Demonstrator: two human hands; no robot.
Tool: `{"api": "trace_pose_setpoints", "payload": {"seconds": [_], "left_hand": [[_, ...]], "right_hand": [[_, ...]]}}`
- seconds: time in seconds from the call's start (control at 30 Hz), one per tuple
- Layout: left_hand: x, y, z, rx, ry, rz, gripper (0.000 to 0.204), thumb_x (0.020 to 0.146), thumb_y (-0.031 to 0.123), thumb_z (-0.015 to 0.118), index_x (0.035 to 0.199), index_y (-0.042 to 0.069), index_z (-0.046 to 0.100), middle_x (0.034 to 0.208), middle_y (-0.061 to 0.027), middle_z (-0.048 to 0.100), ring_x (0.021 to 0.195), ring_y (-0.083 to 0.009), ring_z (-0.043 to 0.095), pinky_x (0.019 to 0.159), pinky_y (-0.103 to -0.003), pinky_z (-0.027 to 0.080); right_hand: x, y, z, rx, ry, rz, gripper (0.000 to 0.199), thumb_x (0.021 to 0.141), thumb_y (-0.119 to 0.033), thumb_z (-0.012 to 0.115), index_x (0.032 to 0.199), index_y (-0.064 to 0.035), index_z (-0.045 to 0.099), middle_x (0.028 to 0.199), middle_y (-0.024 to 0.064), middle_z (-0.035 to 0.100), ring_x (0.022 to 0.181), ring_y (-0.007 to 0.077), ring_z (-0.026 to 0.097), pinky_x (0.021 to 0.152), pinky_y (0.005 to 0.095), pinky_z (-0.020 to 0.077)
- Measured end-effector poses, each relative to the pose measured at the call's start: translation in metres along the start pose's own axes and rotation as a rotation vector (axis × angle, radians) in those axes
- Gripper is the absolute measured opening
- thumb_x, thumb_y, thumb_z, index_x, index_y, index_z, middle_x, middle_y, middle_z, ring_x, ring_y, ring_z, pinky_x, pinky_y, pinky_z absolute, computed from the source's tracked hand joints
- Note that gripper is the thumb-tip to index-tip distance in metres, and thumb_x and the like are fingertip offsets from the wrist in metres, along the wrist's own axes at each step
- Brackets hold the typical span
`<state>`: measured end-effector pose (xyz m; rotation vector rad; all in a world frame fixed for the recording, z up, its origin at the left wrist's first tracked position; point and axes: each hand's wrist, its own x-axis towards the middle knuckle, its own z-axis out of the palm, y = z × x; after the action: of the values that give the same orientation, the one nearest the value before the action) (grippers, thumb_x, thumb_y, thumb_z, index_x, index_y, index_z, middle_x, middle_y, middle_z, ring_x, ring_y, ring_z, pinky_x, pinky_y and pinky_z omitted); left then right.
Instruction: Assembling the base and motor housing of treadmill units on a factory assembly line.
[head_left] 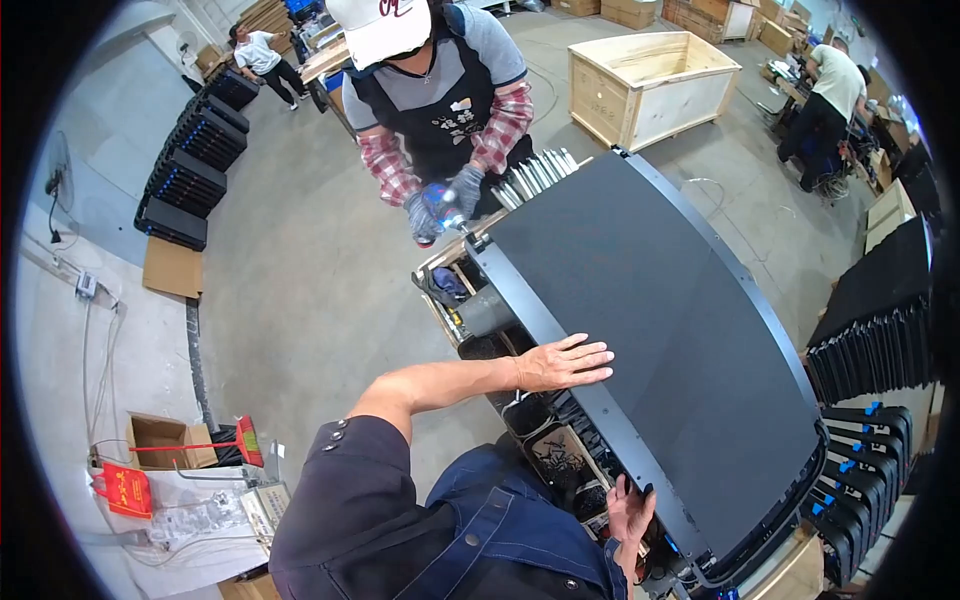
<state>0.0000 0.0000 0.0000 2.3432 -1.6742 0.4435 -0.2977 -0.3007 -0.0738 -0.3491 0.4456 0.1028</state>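
Note:
A large black board [650, 300] with a curved far edge and dark metal side rails lies in front of me, looking like a treadmill deck. My left hand [568, 363] rests flat on the near rail [605, 412] and the board's edge, fingers stretched out. Lower down, my right hand [630, 512] is at the outer side of the same rail, palm partly up and fingers apart; I see no object in it. Across from me, a co-worker in grey gloves holds a blue power driver [440, 205] against the rail's far end.
Trays of small black parts [565, 460] sit beneath the near rail. Metal tubes [538, 178] lie beyond the board. A wooden crate [650, 85] stands on the floor behind. Stacked black frames [865, 480] are at the right, more black units [190, 180] at the far left.

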Motion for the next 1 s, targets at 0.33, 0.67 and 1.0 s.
{"api": "trace_pose_setpoints", "payload": {"seconds": [0.33, 0.67, 1.0], "left_hand": [[0.009, -0.002, 0.003, -0.003, -0.005, -0.015, 0.052, 0.091, 0.014, 0.055, 0.143, 0.015, 0.051, 0.151, -0.0098, 0.048, 0.140, -0.0263, 0.045, 0.117, -0.047, 0.036], [-0.003, 0.001, 0.010, -0.053, 0.078, 0.011, 0.054, 0.090, 0.012, 0.056, 0.144, 0.013, 0.050, 0.150, -0.0114, 0.048, 0.139, -0.0285, 0.046, 0.116, -0.050, 0.037], [0.030, 0.029, -0.159, 0.009, 0.179, 0.248, 0.047, 0.083, 0.017, 0.064, 0.129, 0.008, 0.063, 0.124, -0.0148, 0.066, 0.113, -0.0341, 0.064, 0.096, -0.049, 0.052]], "right_hand": [[0.010, -0.005, 0.018, 0.006, 0.108, -0.029, 0.049, 0.089, -0.040, 0.076, 0.129, -0.0165, 0.063, 0.130, 0.0069, 0.067, 0.122, 0.0288, 0.062, 0.094, 0.0455, 0.0538], [0.014, 0.015, 0.045, 0.196, 0.405, -0.281, 0.032, 0.085, -0.028, 0.079, 0.107, -0.0069, 0.068, 0.101, 0.0087, 0.072, 0.093, 0.0256, 0.068, 0.092, 0.0437, 0.0550], [-0.114, -0.018, 0.106, -0.236, 0.284, -0.558, 0.048, 0.097, -0.043, 0.063, 0.125, -0.0037, 0.059, 0.108, 0.0128, 0.070, 0.098, 0.0324, 0.068, 0.068, 0.0382, 0.0588]]}}
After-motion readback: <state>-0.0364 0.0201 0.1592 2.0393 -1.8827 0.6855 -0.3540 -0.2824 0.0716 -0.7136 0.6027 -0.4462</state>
